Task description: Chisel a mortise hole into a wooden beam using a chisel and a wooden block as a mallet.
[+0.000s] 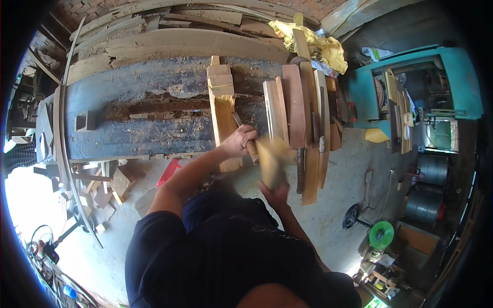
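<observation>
My left hand (240, 140) is wrapped round a chisel (252, 152). Its wooden handle sticks out below the fist, and its metal blade slants up and left toward a pale wooden workpiece (221, 123). That piece lies across the dark bench, with a yellowish hollowed or chipped patch near its middle. My right hand (276, 195) grips a light wooden block-like mallet (270, 161), smeared by motion, just right of the chisel handle. Whether the mallet touches the handle I cannot tell.
Wood shavings litter the worn dark workbench (169, 128). Right of the workpiece lie several boards and a reddish-brown wooden block (293, 107). A small hollow block (84, 122) sits at the left. Planks (174, 46) are stacked behind. A teal machine (359, 92) and green fan (380, 234) stand rightward.
</observation>
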{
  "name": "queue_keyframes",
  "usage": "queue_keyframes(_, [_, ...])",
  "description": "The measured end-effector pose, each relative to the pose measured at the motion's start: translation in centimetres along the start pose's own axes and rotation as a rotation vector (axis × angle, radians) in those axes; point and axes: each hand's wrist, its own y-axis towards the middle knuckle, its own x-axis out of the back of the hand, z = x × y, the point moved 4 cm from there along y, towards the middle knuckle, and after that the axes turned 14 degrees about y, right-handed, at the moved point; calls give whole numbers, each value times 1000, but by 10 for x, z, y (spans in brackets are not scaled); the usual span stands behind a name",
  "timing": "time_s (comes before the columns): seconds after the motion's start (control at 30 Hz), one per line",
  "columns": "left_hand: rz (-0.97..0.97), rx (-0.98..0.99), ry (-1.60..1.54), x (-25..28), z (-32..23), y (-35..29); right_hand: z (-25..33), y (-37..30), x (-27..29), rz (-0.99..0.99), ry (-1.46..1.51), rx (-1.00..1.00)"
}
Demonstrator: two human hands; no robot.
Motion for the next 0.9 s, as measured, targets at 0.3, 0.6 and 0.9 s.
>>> queue_keyframes(0.3, [143, -144, 98, -15, 7, -10, 3, -5, 24, 13, 437, -70])
queue_keyframes(0.6, [163, -102, 85, -14, 11, -6, -9, 17, 7, -201, 438, -299])
queue_keyframes(0.9, [84, -26, 95, -5, 9, 1, 27, 5, 52, -89, 544, -67])
